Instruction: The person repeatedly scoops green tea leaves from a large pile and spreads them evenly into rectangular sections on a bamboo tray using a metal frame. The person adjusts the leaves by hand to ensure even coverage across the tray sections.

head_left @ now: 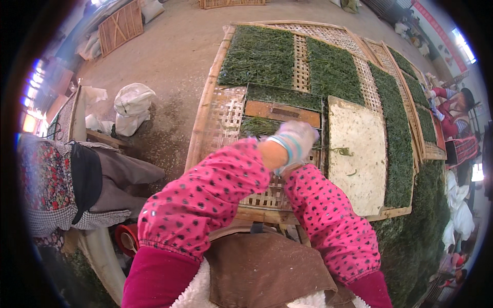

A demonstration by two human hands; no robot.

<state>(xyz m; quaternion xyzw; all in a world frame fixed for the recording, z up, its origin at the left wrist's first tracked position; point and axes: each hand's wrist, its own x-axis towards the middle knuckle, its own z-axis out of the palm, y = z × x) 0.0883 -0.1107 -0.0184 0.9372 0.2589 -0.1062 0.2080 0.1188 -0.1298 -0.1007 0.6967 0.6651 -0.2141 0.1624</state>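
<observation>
A woven bamboo mat (226, 120) lies ahead, carrying three green rectangular slabs of pressed seaweed (259, 55), a pale cloth-covered board (359, 154) and a metal frame (283, 110) with a brown wooden block (281, 112) inside. More mats stretch right, where another person (452, 110) works. Two white sacks (131, 108) sit on the concrete floor. The gloved left hand (294, 139) rests on the frame's near edge, covering the right hand; neither grip can be made out.

Bare concrete floor (174, 56) spreads beyond the work area; white sacks (131, 108) sit on it at left; woven frames (120, 25) lie farther back; bright daylight glares from openings (31, 97) at far left.
</observation>
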